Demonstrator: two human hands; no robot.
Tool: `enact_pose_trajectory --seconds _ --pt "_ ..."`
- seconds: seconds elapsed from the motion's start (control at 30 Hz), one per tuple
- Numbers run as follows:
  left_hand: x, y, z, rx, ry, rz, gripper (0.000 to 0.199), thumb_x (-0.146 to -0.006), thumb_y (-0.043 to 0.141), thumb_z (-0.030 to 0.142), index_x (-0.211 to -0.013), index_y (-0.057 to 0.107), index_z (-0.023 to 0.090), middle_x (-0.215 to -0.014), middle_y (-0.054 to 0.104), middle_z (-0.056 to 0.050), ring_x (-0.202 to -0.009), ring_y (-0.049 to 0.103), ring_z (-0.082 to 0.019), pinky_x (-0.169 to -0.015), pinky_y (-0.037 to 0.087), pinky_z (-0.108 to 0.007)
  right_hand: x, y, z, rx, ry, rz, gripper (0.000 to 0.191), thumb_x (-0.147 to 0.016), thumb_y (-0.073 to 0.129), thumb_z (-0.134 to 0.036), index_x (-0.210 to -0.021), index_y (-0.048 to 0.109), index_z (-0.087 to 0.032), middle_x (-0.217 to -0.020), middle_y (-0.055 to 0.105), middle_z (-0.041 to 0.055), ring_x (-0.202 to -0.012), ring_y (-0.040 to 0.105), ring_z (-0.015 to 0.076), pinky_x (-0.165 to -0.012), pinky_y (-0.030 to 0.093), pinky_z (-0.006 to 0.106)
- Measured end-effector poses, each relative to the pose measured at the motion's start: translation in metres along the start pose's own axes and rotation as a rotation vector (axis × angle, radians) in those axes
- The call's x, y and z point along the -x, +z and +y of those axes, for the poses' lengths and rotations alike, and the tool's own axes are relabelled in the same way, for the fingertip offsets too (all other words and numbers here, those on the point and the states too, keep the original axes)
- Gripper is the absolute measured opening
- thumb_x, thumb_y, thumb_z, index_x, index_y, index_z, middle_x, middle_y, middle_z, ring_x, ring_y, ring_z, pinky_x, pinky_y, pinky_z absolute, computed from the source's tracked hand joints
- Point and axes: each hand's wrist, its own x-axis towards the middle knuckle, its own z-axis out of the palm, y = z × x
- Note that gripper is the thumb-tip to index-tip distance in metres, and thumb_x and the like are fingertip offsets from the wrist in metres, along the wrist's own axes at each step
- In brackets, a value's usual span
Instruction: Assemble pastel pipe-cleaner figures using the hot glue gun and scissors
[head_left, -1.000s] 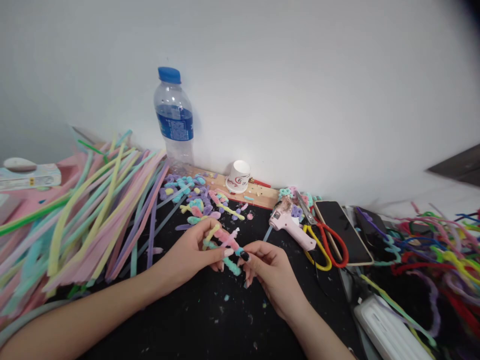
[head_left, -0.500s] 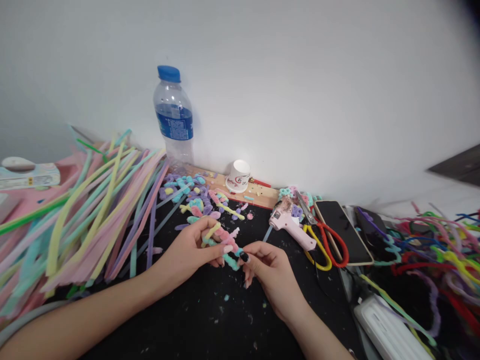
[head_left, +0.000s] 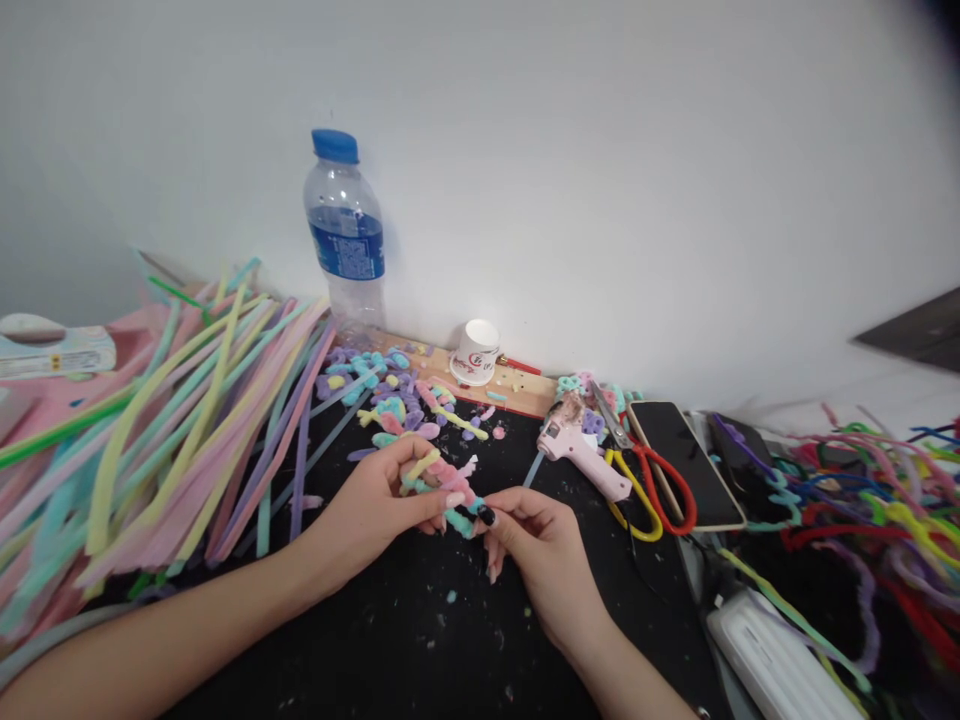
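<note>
Pinched between the thumb and fingers of my left hand is a small twisted pipe-cleaner piece in yellow, pink and turquoise. The fingertips of my right hand are closed on its turquoise end, at the piece's right side. Both hands hold it above the black work surface. Part of the piece is hidden behind my left fingers. Just beyond it lies a heap of small pastel pipe-cleaner bits.
Long pastel pipe cleaners pile up at left. A water bottle and a paper cup stand by the wall. Rightward lie a pink glue gun, scissors, a phone, a white power strip and tangled pipe cleaners.
Almost nothing differs. Both hands keep their grip on the pipe-cleaner piece, and the fingers of my right hand have shifted slightly. The whole view has moved a little.
</note>
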Motion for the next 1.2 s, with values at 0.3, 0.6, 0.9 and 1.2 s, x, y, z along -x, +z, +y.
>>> enact_pose_trajectory --seconds 0.3,0.6,0.9,1.2 --pt "0.0004 0.0015 0.0015 -0.013 0.018 0.012 0.022 -0.069 0.069 0.031 -0.074 0.051 0.018 -0.065 0.058 0.004 -0.053 0.055 -0.010 -0.053 0.047 -0.022 -0.0002 0.0010 0.0001 -0.015 -0.001 0.006 0.013 -0.071 0.068 -0.026 -0.066 0.067 -0.014 -0.048 0.059 -0.0027 -0.037 0.049 0.0071 -0.038 0.042 0.018" --pt "0.0007 0.0024 0.0020 -0.005 0.018 0.008 0.024 -0.070 0.069 0.032 -0.073 0.049 0.019 -0.064 0.056 0.005 -0.053 0.052 -0.009 -0.054 0.046 -0.021 0.0005 0.0010 -0.0005 -0.014 0.003 0.003 0.013 -0.072 0.068 -0.025 -0.065 0.067 -0.014 -0.048 0.059 -0.0025 -0.037 0.048 0.0069 -0.038 0.041 0.018" --pt "0.0010 0.0026 0.0024 -0.030 0.024 0.016 0.023 -0.070 0.068 0.031 -0.072 0.049 0.019 -0.063 0.055 0.005 -0.052 0.053 -0.010 -0.053 0.045 -0.022 0.0000 0.0008 -0.0006 -0.009 0.006 0.003 0.015 -0.071 0.068 -0.028 -0.065 0.067 -0.015 -0.049 0.059 -0.0025 -0.038 0.048 0.0075 -0.039 0.042 0.019" --pt "-0.0002 0.0009 0.0008 -0.015 0.033 -0.021 0.017 -0.073 0.067 0.028 -0.079 0.053 0.018 -0.069 0.058 0.004 -0.054 0.054 -0.008 -0.054 0.046 -0.020 0.0003 0.0001 0.0011 -0.009 -0.006 -0.015 0.013 -0.074 0.066 -0.026 -0.068 0.066 -0.014 -0.048 0.058 -0.0032 -0.037 0.049 0.0068 -0.039 0.041 0.017"
